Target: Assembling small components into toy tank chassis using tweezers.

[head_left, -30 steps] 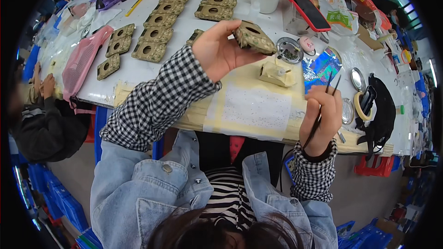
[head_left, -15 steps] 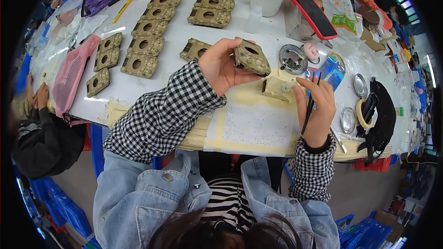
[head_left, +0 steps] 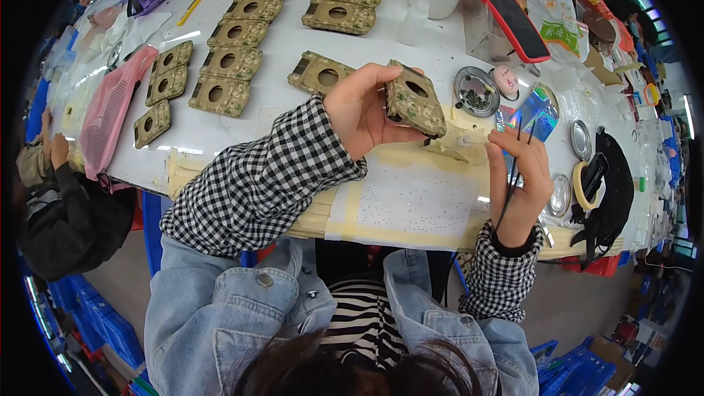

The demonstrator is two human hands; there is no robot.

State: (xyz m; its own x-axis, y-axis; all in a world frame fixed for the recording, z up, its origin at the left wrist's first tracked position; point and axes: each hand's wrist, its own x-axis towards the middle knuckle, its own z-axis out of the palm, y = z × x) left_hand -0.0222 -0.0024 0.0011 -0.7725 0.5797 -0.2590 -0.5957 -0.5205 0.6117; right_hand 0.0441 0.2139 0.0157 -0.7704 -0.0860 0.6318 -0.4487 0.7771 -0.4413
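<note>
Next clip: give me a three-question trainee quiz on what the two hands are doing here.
1. True or false: the left hand holds a camouflage-patterned casing lifted off the table.
2. What does the right hand grip?
A. scissors
B. two thin dark brushes
C. a tape roll
3. Fill in: the small round tin lies just ____ the lifted casing, as the wearer sees it.

Key:
1. True
2. B
3. right of
</note>
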